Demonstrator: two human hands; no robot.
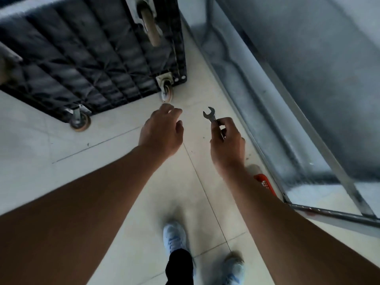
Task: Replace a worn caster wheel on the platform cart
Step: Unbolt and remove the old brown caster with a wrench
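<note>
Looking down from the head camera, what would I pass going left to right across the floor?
Caster wheel at the left corner of the cart → left hand, empty → wrench → right hand holding it → red object.

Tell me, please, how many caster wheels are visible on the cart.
3: a top caster, a near-right caster and a near-left caster on the cart. A blurred shape at the left edge may be a fourth.

Shiny metal wrench [211, 116]; smooth pale tiled floor [115, 171].
</note>
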